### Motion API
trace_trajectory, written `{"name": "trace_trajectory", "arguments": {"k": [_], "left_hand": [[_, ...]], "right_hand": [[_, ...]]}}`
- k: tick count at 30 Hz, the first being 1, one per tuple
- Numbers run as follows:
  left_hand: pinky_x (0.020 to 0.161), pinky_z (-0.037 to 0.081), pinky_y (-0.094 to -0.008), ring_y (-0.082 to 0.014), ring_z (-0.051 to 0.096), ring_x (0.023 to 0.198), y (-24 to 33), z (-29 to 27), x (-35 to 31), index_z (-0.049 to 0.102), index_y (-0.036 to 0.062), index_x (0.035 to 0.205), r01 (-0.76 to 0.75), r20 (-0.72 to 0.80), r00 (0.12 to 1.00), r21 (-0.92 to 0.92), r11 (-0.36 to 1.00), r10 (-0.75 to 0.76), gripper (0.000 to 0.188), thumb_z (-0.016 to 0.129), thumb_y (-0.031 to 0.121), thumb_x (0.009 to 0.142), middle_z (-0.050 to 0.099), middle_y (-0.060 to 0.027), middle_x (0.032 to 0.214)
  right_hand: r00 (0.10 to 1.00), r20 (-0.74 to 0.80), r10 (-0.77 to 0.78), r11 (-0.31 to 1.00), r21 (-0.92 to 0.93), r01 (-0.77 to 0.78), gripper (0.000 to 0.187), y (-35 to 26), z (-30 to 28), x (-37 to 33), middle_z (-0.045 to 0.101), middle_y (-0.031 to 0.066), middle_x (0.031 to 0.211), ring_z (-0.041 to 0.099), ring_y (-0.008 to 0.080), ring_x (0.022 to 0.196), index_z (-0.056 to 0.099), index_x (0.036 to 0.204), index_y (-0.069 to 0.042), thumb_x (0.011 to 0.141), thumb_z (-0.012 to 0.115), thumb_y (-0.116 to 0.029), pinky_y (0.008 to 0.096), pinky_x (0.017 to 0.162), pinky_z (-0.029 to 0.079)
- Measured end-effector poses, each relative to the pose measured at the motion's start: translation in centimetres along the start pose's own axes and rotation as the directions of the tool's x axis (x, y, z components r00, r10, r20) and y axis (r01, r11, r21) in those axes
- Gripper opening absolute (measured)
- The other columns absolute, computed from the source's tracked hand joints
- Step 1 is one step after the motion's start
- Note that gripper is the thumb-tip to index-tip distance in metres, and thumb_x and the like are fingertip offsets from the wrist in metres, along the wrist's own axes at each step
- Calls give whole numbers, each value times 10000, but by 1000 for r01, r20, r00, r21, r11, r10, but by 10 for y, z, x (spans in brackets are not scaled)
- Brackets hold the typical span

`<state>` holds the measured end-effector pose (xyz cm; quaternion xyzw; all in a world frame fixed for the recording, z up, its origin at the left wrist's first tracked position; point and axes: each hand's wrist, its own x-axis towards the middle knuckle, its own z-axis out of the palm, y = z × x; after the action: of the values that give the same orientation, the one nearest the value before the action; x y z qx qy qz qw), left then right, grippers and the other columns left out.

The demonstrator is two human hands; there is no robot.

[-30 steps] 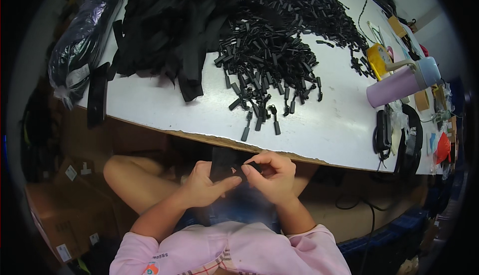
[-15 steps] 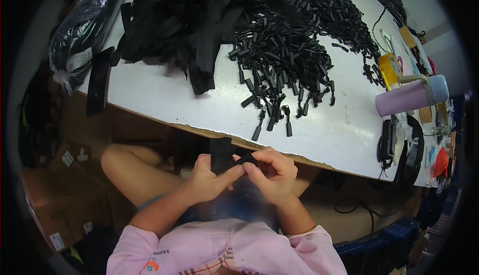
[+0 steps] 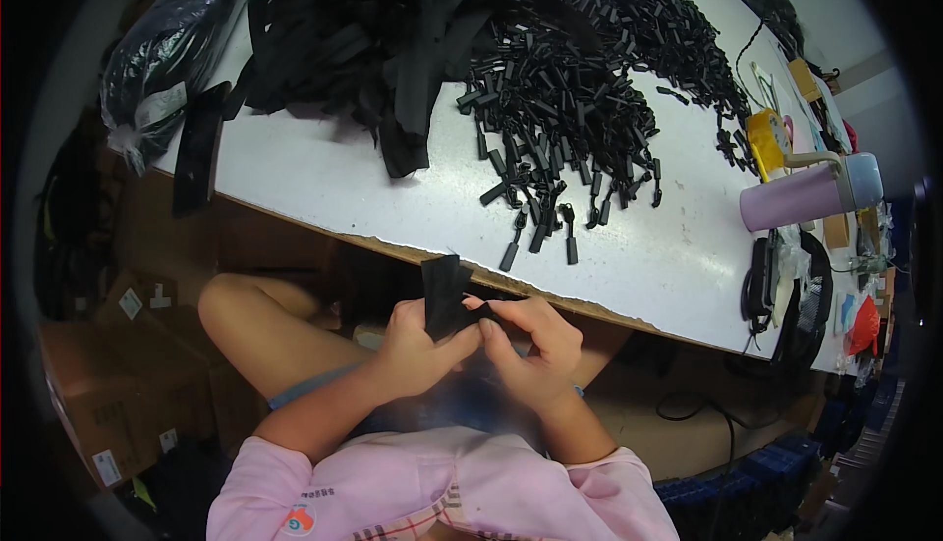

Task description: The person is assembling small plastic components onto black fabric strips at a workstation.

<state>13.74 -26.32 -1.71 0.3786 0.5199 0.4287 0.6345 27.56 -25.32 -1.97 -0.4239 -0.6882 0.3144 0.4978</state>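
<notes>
While the left hand (image 3: 410,347) grips black cloth (image 3: 444,296), the right hand (image 3: 535,343) pinches it near the counter's (image 3: 324,183) edge.
Probably light, soft: pinch edges.

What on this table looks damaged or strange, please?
The front edge of the white table looks chipped: its line is ragged, and brown material shows along it, unlike the smooth white top.
</notes>
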Motion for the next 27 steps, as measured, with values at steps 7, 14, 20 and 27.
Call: {"name": "trace_trajectory", "arguments": {"k": [7,14,20,27], "left_hand": [[406,394,-194,-33,473,485,-2,-15,-2,585,19,746,-158,190,974,173,972,125,136,629,147,737,523,9,564],[418,400,-179,-48,492,489,0,-10,-3,587,-6,778,-15,174,985,-34,999,20,109,592,102,764,545,-14,631],[415,401,-190,-59,494,471,-7,-12,-3,583,-8,815,-43,180,982,-51,998,52,105,585,87,769,546,-19,645],[417,405,-197,-83,512,478,-7,-9,0,580,-18,818,83,218,975,-217,973,-34,100,583,71,771,547,-41,669]], "right_hand": [[978,149,145,967,188,-172,163,5,-6,-7,579,90,712,554,131,558,584,845,25,684,605,18,211,509,446],[998,55,0,1000,11,-1,188,-1,-3,-3,575,105,682,537,143,555,586,841,38,655,613,48,208,491,414],[997,75,23,998,53,-27,197,-1,-2,-4,571,103,661,533,156,537,585,833,29,641,622,38,216,483,412],[989,-2,-147,981,-125,145,200,1,1,-5,554,94,617,520,163,504,582,823,19,627,612,52,226,453,405]]}}
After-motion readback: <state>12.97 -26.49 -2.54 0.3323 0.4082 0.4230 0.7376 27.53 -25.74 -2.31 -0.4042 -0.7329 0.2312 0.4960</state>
